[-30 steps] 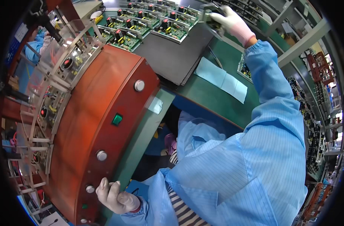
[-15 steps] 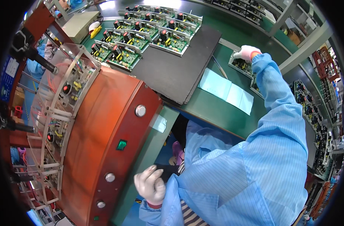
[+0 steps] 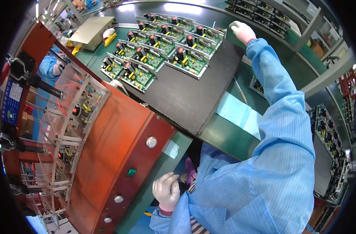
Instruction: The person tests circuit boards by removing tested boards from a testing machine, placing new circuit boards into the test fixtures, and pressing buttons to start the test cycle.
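Gloved hands at a circuit-board bench.
Right hand (image 3: 242,31): curled, far right, at the corner of the far circuit boards (image 3: 166,43) on the black mat (image 3: 193,97); hold unclear. Left hand (image 3: 167,192): loosely closed, empty, near the red machine (image 3: 119,148).

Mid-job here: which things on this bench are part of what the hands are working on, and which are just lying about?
In hand:
- right hand, gloved, reaching to the far corner of the green circuit boards
- black mat under those boards
- left hand, closed, by the edge of the red test fixture

Lying about:
- light blue sheet
- beige box
- trays of boards at right
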A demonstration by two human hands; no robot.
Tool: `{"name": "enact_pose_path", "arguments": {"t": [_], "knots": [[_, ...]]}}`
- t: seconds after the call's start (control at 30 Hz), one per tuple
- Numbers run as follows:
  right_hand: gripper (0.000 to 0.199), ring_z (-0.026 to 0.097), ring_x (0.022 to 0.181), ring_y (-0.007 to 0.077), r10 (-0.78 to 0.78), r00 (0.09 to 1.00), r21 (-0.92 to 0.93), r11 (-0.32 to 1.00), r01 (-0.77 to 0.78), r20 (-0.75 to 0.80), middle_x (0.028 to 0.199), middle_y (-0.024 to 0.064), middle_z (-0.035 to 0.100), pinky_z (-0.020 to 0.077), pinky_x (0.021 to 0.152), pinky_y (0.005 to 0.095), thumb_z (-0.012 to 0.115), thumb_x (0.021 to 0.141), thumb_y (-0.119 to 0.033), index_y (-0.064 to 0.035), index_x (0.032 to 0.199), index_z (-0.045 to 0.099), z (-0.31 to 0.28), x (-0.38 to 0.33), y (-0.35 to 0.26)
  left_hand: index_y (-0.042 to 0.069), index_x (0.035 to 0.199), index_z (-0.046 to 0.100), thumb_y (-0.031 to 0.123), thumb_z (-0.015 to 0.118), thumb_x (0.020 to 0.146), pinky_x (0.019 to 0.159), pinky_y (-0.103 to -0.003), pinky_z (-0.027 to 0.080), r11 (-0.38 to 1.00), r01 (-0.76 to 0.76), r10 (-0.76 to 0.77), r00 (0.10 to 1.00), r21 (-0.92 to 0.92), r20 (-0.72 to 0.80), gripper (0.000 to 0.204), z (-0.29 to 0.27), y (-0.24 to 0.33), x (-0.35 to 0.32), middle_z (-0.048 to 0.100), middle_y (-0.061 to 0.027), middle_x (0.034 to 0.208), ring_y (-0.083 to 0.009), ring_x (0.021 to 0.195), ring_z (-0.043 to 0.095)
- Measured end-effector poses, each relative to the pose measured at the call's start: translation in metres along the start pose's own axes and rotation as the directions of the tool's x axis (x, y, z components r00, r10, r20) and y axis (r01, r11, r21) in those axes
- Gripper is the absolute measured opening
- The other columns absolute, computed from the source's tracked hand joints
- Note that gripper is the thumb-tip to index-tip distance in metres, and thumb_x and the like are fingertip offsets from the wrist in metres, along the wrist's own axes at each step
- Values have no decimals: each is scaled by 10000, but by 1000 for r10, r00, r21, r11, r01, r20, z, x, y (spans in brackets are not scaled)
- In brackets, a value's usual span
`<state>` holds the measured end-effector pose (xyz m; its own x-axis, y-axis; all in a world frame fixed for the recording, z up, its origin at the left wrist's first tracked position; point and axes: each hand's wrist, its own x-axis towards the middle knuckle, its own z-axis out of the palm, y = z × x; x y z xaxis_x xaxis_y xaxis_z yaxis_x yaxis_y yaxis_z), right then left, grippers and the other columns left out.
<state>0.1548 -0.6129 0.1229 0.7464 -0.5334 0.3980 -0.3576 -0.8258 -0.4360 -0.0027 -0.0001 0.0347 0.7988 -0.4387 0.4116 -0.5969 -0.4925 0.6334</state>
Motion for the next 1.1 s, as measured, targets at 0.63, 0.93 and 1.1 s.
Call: {"name": "enact_pose_path", "arguments": {"t": [0.63, 0.93, 1.1], "knots": [[271, 475, 666, 89, -111, 947, 513, 856, -63, 302, 830, -14, 572, 367, 581, 235, 572, 1028, -235, -50, 1196, 678, -77, -156, -195, 112, 954, 773, 293, 696, 897, 815, -344, 491, 997, 83, -82, 984, -2, -160, 205, -46, -5, -20, 739, -28, 1053, -233, 848, 659], [217, 612, 614, 336, -930, 359, 681, 311, 663, 76, 740, 144, 650, 465, 589, 402, 574, 998, -231, -29, 1024, 647, -10, -262, -460, 84, 1077, 748, 256, 677, 906, 923, -405, 497, 921, 130, 134, 779, 368, -612, 253, -190, 6, -51, 662, -138, 1270, -299, 1038, 650], [206, 705, 802, 388, -982, 147, 566, 188, 802, 119, 844, 125, 733, 542, 717, 471, 574, 1000, -285, -93, 1042, 637, 56, -333, -576, 92, 1205, 725, 361, 656, 942, 1074, -432, 438, 818, 449, -125, 748, 358, -652, 383, -281, -26, -85, 619, -182, 1385, -354, 1226, 591]]}}
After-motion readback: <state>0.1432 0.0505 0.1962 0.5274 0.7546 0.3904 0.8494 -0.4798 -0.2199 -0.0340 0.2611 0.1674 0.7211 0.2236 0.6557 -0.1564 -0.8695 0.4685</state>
